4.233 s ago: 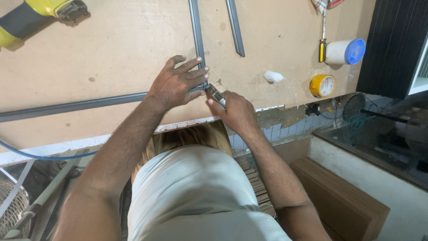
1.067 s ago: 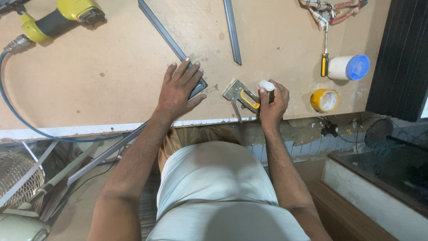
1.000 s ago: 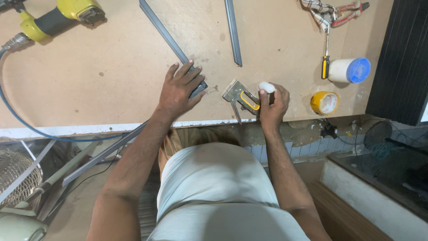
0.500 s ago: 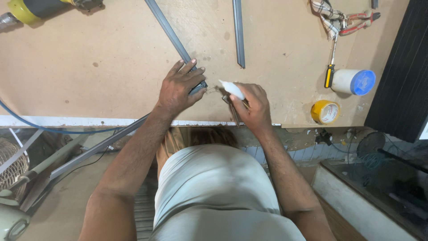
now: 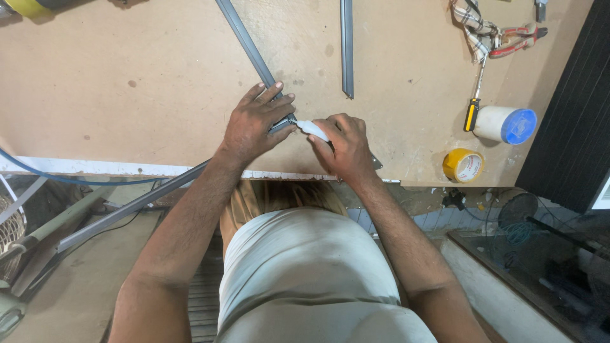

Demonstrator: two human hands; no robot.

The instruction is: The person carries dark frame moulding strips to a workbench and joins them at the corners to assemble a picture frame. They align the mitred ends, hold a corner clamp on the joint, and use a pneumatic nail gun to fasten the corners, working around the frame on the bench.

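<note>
Grip, right hand: the right hand (image 5: pixel 343 145) is closed around a small white tube (image 5: pixel 313 129), whose tip is pointed left toward the grey metal strip (image 5: pixel 249 49).
Grip, left hand: the left hand (image 5: pixel 257 121) is laid palm-down, fingers spread, on the grey metal strip; the strip is pressed to the board rather than clasped.
Point of contact: the tube's tip is met by the strip just beside the left thumb, at the corner where two grey lengths are joined.
Grey metal strip: one length is run up and to the left across the workbench (image 5: pixel 127 95); another length is carried down past the bench's near edge toward the floor on the left.
Second strip: a shorter grey strip (image 5: pixel 346 47) is laid upright on the board, apart from the hands, above the right hand.
Right side of the bench: a roll of yellow tape (image 5: pixel 463 165), a white container with a blue lid (image 5: pixel 505 124) and a screwdriver with a yellow and black handle (image 5: pixel 473 105) are set near one another, well apart from the hands.
Top right: red-handled pliers (image 5: pixel 518 38) are rested beside a checked cloth (image 5: pixel 473 22).
Left edge: a blue cable (image 5: pixel 70 180) is hung along the bench's front edge.
</note>
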